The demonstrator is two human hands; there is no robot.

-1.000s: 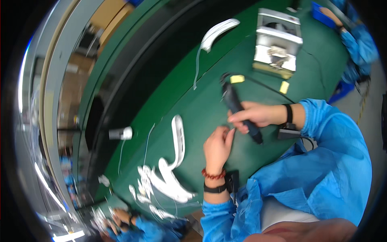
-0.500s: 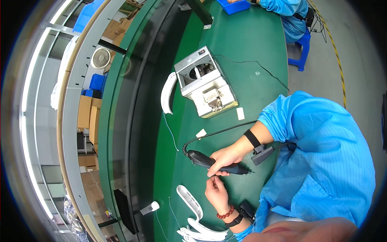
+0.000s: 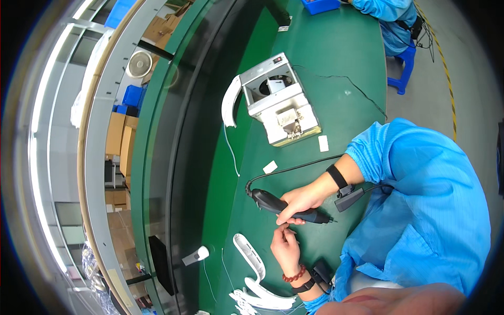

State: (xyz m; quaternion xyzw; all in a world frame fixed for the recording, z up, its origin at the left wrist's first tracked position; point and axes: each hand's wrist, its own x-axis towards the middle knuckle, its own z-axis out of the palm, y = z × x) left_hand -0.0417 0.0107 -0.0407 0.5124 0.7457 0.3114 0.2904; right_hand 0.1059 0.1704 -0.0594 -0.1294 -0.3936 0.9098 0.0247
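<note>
My right hand (image 3: 299, 203) is closed round a black corded electric screwdriver (image 3: 270, 201), which lies roughly level with its bit pointing toward my body. Just below it, my left hand (image 3: 286, 249) has its fingers curled together, the tips close to the right hand's fingertips; anything between them is too small to make out. White curved plastic shells (image 3: 249, 254) lie on the green table beside the left hand, with more white curved parts (image 3: 265, 300) and thin wires nearer the lower edge.
A grey metal screw feeder box (image 3: 283, 102) stands farther up the table, a white curved piece (image 3: 229, 105) with a wire beside it. Small pale labels (image 3: 323, 143) lie near. A white cylindrical piece (image 3: 198, 255) is at left. Another person's blue sleeve (image 3: 386, 8) and a blue bin (image 3: 320, 5) are at top.
The view has shifted, so the table and feeder sit farther right. Both hands stay close together, and the right one still holds the screwdriver in much the same pose.
</note>
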